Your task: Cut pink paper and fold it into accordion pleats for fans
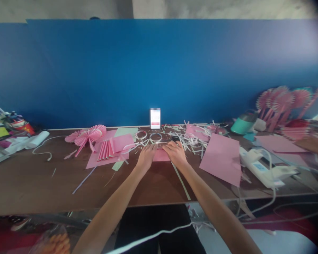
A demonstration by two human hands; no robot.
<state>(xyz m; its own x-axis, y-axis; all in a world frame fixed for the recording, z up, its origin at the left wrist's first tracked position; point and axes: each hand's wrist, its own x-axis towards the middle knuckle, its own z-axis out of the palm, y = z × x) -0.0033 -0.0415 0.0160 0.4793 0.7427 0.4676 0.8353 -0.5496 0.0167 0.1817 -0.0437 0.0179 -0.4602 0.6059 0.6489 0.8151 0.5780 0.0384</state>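
Note:
My left hand (pixel 146 156) and my right hand (pixel 177 152) lie side by side on a small pink paper piece (pixel 161 155) at the middle of the brown table (pixel 42 183). Both hands press flat on it with fingers pointing away from me, and most of the paper is hidden under them. Just beyond my fingers lie white paper strips (pixel 193 139) and two white paper rings (pixel 148 135).
Pleated pink paper (pixel 106 149) and pink paper fans (pixel 86 135) lie left. A large pink sheet (pixel 222 157) and a white glue gun (pixel 262 167) lie right. More fans (pixel 283 102) stand far right, where another person's arm (pixel 314 144) shows. A blue board (pixel 159 70) backs the table.

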